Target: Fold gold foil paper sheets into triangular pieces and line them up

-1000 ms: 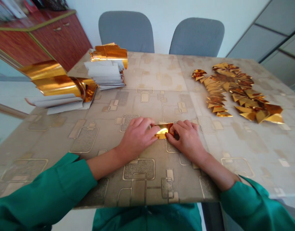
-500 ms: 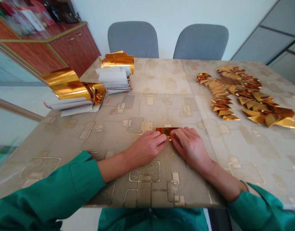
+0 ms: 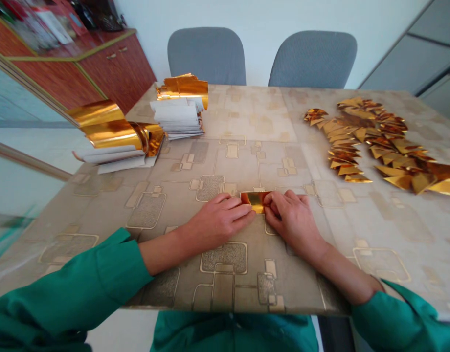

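A small strip of shiny gold foil paper lies at the middle of the table, between my two hands. On its left end, the fingers of my left hand are closed. My right hand pinches the other end, with part of the strip hidden under the fingers. Both hands rest low against the tablecloth. Folded gold paper pieces lie in curved, overlapping rows at the right.
Two stacks of gold paper with white backs, a curled one and an upright one, stand at the back left. Past the patterned table are two grey chairs and a wooden cabinet.
More of the gold strip's face shows between my hands, and it looks flatter. My fingers have shifted slightly along it. The whole view has moved a little.
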`<state>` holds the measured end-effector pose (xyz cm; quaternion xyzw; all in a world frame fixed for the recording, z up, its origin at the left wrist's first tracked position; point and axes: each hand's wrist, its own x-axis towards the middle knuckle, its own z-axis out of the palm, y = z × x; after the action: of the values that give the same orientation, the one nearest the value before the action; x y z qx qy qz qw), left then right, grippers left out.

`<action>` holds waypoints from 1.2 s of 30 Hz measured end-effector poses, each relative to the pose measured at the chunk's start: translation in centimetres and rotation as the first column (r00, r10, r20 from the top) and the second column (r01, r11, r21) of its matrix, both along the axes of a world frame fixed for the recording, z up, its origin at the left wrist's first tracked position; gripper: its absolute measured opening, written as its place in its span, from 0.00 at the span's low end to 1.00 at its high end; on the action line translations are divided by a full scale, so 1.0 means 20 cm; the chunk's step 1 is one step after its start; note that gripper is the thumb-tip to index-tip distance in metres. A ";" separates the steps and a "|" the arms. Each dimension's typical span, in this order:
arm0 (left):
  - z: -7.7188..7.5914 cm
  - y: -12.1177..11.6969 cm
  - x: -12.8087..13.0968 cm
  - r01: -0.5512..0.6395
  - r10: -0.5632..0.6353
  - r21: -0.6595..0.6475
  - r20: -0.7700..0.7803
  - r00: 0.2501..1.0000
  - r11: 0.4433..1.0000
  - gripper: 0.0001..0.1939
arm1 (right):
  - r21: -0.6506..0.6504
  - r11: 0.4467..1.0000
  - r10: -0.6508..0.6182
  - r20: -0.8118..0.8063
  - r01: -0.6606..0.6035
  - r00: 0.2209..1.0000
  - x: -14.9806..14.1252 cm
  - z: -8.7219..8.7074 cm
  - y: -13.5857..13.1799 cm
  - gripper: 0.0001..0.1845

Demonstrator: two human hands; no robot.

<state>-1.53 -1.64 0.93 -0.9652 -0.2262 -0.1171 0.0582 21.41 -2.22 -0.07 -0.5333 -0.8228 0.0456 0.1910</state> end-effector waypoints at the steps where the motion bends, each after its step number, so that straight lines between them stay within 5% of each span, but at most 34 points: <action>1: 0.00 0.00 -0.02 -0.008 0.008 0.001 0.004 1.000 1.000 0.15 | -0.006 1.000 -0.001 0.001 0.001 1.000 0.00 0.00 0.00 0.03; 16: -0.04 -0.02 -0.06 -0.019 0.018 0.011 0.097 0.995 1.000 0.13 | -0.006 0.994 -0.105 0.080 0.106 0.991 -0.07 0.01 0.01 0.10; 22: -0.05 -0.02 -0.06 -0.058 0.057 0.001 0.141 0.988 0.998 0.12 | -0.053 0.995 -0.085 0.063 0.088 0.994 -0.02 0.01 0.02 0.03; 36: -0.03 0.07 0.08 -0.219 0.257 -0.159 0.286 0.923 0.963 0.11 | 0.218 0.974 -0.095 0.132 0.065 0.987 0.01 0.04 0.02 0.13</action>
<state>0.07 -0.26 0.34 -0.9026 -0.3552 -0.2420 -0.0236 21.63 -1.86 0.67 -0.5444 -0.8123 -0.0883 0.1899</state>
